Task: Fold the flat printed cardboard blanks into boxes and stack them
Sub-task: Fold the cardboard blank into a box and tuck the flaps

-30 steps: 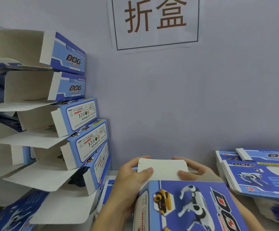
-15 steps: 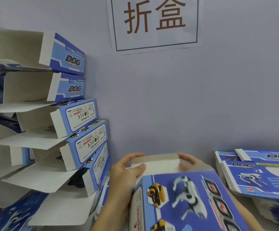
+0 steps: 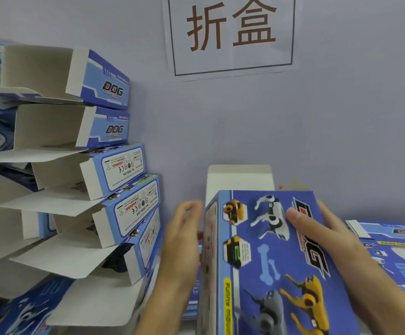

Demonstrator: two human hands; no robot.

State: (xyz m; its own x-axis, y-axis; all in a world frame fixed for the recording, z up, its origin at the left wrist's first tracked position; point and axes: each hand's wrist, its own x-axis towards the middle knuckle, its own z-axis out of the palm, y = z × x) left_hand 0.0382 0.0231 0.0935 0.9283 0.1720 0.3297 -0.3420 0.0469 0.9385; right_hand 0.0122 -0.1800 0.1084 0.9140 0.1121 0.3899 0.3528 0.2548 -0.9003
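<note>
Against grey wall (image 3: 245, 122), paper sign (image 3: 230, 35); folded boxes (image 3: 95, 151) stacked left.

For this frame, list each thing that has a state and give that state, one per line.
Box in hand: formed into shape, far white end flap standing up, not tucked.
Left hand: fingers loosely curled beside the box's left side; contact unclear.
Right hand: grip on the box's right edge, thumb on the printed face.
Stacked boxes: folded, near end flaps open.
Flat blanks: unfolded, piled at right.
</note>
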